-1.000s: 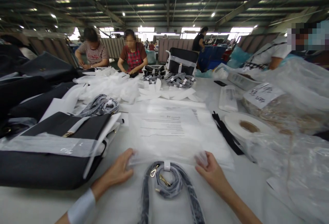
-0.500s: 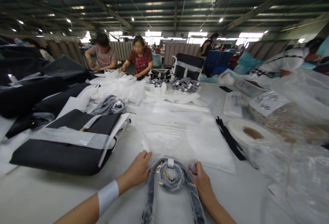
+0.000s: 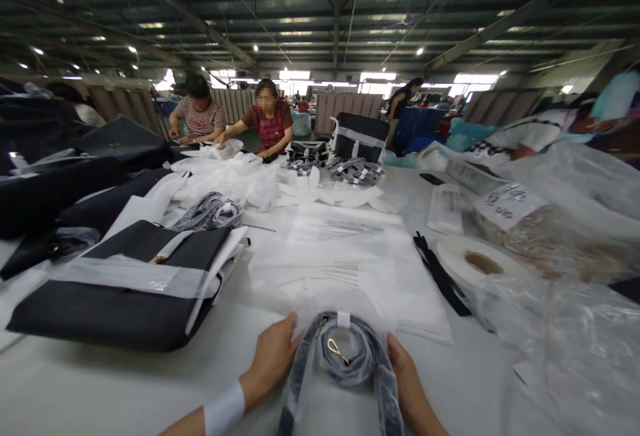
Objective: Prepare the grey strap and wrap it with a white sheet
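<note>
At the near edge, a film-wrapped strap coil (image 3: 350, 375) with a gold clasp and a white band lies within a dark wrapped arch (image 3: 299, 373). Thin clear plastic (image 3: 325, 303) spreads around and beyond it; where its edges run is hard to see. My left hand (image 3: 273, 361) is closed at the left side of the arch, its wrist in a pale band. On the opposite side, the fingers of my right hand (image 3: 404, 373) are curled at the plastic. Fingertips of both hands are partly hidden. A stack of clear plastic bags (image 3: 410, 289) lies just beyond.
To the left rests a black handbag (image 3: 135, 303) with translucent wrap, backed by another wrapped strap coil (image 3: 220, 209). White padding (image 3: 225, 179) is heaped farther back, near two seated co-workers. A tape roll (image 3: 453, 259), black strips (image 3: 440, 276) and crumpled plastic (image 3: 590, 343) lie right.
Both hands and the strap coil have shifted slightly right in view, with my hands lower beside the arch. The clear plastic beyond has moved and settled lower. The view has tilted a little.
</note>
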The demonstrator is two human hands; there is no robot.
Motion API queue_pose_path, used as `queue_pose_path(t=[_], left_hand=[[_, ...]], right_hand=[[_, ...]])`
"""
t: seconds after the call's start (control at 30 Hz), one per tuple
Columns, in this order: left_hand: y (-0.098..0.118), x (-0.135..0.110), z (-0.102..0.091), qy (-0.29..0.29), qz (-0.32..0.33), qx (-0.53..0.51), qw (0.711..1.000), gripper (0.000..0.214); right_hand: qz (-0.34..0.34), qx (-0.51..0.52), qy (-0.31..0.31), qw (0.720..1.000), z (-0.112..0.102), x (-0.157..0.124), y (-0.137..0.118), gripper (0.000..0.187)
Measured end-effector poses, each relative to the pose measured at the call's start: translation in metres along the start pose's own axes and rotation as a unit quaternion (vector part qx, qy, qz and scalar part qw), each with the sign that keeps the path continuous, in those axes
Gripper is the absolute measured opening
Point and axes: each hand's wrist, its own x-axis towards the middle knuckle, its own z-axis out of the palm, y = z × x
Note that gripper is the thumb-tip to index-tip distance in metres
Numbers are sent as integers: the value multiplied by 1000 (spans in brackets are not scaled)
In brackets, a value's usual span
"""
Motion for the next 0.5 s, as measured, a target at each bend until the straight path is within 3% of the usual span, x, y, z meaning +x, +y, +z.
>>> queue_pose_path(t=[0.13, 0.27, 0.37, 0.43, 0.5], left_hand=[[-15, -19, -8, 40, -31, -89, 995, 45], [-16, -17, -25, 136, -74, -183, 971, 49], [-31, -33, -37, 185, -37, -170, 967, 48], [-60, -62, -41, 209, 40, -118, 970, 43], [-97, -97, -43, 193, 124, -48, 972, 33]], right_hand=[[107, 28, 59, 992, -29, -21, 8, 29], [165, 32, 66, 984, -35, -22, 4, 38], [90, -49, 86, 991, -43, -31, 9, 36], [4, -123, 73, 990, -58, -51, 24, 31], [-63, -170, 6, 983, -78, -79, 43, 29]])
